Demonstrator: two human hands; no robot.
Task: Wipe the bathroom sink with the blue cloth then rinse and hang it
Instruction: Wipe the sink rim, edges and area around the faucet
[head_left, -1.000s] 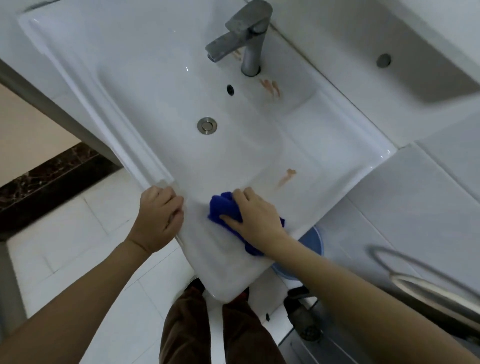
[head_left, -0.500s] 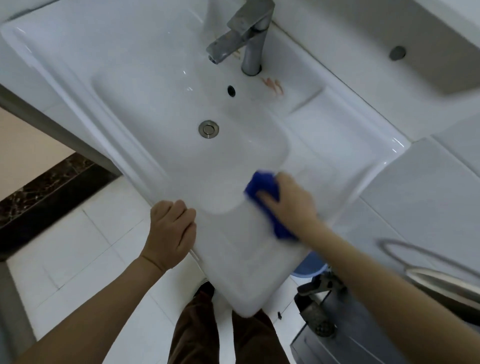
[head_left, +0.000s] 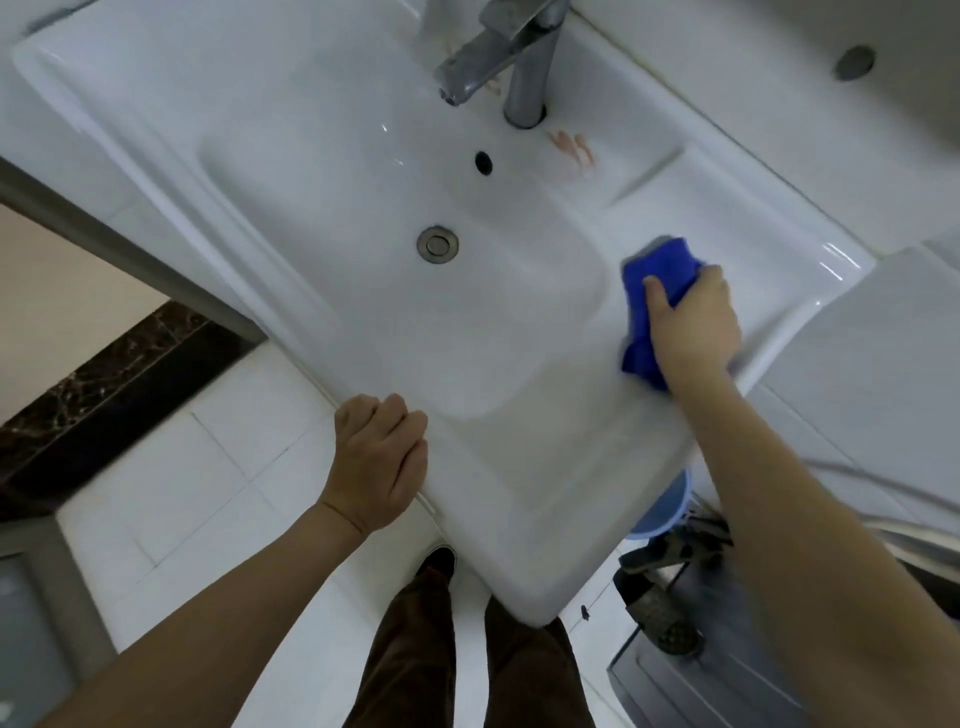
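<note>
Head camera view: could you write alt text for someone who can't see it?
Seen from above, a person's right hand presses a blue cloth on the right ledge of a white sink, while the left hand rests on its front edge. An orange-brown stain sits beside the faucet.

One sink (head_left: 311, 171), one cloth (head_left: 655, 270), two hands (head_left: 376, 462).

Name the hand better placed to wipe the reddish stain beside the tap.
Right. The right hand already holds the blue cloth nearer the stain; the left hand rests on the sink's front edge.
</note>
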